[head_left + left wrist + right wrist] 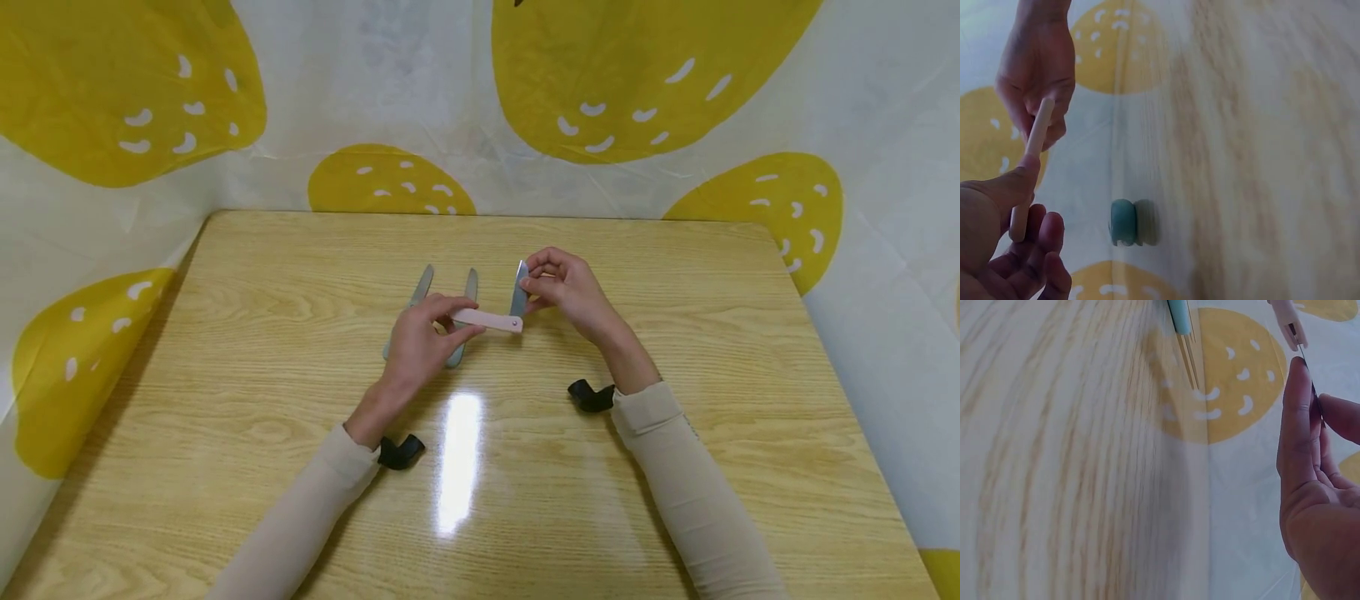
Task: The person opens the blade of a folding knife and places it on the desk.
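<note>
A folding knife [491, 320] with a pale pink handle is held up over the table by both hands. My left hand [416, 343] grips the handle's rear end between thumb and fingers. Its steel blade [517, 296] stands swung out at roughly a right angle to the handle. Thumb and fingers of my right hand [573, 293] pinch the flat of that blade, also seen in the right wrist view. Two more folding knives, opened out, lie side by side beyond and under the left hand: a left knife [423, 283] and a right knife [455, 357] with a grey-green handle, both partly covered.
The wood-grain table [225, 400] has a bright light reflection near its middle. A white cloth [420, 75] with yellow shapes hangs behind it and along the sides. Black wrist mounts [402, 452] stick out from both sleeves.
</note>
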### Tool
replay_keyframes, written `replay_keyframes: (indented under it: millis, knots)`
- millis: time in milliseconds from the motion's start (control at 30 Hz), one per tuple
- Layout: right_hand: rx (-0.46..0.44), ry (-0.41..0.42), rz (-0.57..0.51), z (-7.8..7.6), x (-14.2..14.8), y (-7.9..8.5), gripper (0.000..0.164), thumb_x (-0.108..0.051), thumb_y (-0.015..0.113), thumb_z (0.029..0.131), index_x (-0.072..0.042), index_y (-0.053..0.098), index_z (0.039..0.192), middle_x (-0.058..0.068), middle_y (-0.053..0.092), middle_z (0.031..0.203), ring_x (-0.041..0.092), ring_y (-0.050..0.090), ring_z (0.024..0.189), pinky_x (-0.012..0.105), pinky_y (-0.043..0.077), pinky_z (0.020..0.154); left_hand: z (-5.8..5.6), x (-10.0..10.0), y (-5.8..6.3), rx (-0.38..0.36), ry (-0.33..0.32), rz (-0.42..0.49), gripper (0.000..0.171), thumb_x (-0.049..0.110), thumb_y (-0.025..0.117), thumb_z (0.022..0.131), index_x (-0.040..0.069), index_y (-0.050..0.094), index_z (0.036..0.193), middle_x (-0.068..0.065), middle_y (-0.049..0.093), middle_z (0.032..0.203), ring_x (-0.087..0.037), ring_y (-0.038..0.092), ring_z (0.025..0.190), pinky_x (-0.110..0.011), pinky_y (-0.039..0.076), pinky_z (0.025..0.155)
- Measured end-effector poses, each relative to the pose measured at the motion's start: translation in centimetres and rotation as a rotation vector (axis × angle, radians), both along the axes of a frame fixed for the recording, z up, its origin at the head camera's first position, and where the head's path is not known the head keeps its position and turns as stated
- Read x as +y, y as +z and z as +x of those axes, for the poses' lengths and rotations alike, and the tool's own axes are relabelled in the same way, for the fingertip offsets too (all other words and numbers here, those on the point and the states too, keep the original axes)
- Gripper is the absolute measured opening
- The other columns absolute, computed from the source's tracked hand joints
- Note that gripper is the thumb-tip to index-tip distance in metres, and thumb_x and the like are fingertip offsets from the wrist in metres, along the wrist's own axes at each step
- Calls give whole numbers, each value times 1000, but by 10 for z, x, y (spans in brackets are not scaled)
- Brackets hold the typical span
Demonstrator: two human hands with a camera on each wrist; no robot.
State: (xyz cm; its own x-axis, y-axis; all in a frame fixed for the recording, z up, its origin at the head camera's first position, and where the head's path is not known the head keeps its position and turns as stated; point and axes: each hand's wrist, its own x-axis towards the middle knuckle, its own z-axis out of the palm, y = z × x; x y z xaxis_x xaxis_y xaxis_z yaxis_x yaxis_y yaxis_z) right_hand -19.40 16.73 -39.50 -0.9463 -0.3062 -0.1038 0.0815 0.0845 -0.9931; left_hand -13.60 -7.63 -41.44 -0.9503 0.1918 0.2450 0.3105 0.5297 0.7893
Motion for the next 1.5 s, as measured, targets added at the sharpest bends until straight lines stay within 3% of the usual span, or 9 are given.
replay_keyframes:
  millis: [267, 567, 900, 1500]
  knots:
    - [-18, -42, -31, -1, 1, -1, 20, 0, 63, 100, 6, 55, 118, 1, 63, 91, 15, 70, 80, 40, 65, 75, 2, -3, -2, 3, 73, -6, 28, 27, 89, 84, 15, 82, 108, -3, 79, 93, -13, 63, 65, -20, 47, 55]
    - [-53, -93, -91, -3, 0, -4, 18, 1, 62, 100, 7, 56, 116, 0, 64, 91, 14, 68, 78, 32, 64, 72, 5, -2, 1, 6, 107, -37, 26, 32, 91, 81, 15, 82, 99, -2, 79, 83, -10, 63, 59, -23, 48, 52]
    - [-30, -147, -94, -5, 3, -7, 15, 0, 64, 100, 4, 56, 112, -1, 67, 83, 15, 71, 73, 32, 64, 76, 5, 1, -1, 53, 155, -58, 30, 38, 92, 79, 13, 82, 91, -1, 76, 71, -9, 62, 52, -23, 44, 46]
    - [-2, -262, -129, -1, -1, -6, 12, -3, 67, 98, -2, 55, 102, -1, 68, 78, 10, 68, 64, 27, 62, 69, 10, 15, -1, 115, 195, 23, 29, 33, 91, 79, 7, 78, 81, -3, 66, 57, -8, 51, 46, -22, 38, 45]
